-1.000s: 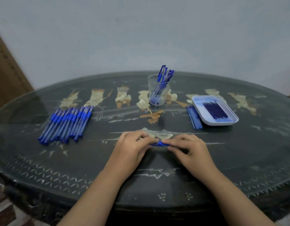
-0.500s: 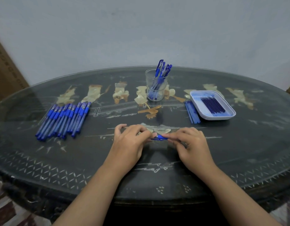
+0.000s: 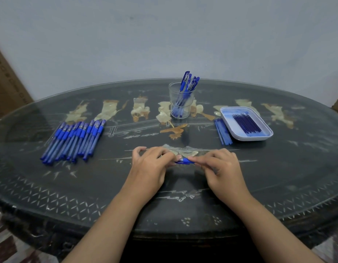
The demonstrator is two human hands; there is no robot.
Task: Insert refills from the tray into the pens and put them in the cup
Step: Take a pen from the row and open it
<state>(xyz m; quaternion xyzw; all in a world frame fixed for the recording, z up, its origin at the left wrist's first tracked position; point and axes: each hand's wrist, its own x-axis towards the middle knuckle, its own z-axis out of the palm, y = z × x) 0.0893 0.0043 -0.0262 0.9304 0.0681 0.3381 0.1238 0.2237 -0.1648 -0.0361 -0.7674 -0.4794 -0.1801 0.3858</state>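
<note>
- Blue pen (image 3: 184,161): lies crosswise just above the table (image 3: 278,177), at front centre, between the two hands. Only a short blue section shows; the rest is hidden by fingers.
- Left hand (image 3: 149,168): fingers curled, thumb and forefinger pinching the pen's left end. Little finger slightly raised at the far left.
- Right hand (image 3: 221,168): fingers curled, fingertips pinching the pen's right end. Cannot tell whether either hand rests on the glass.
- Cup (image 3: 181,100): clear, upright, at centre back, holding several blue pens that lean right.
- Tray (image 3: 246,123): pale, rectangular, right of the cup; dark refills (image 3: 246,123) lie in it side by side.
- Loose blue sticks (image 3: 223,132): a small bunch on the table, touching the tray's left edge.
- Row of pens (image 3: 75,140): side by side at the left, well apart from the hands.
</note>
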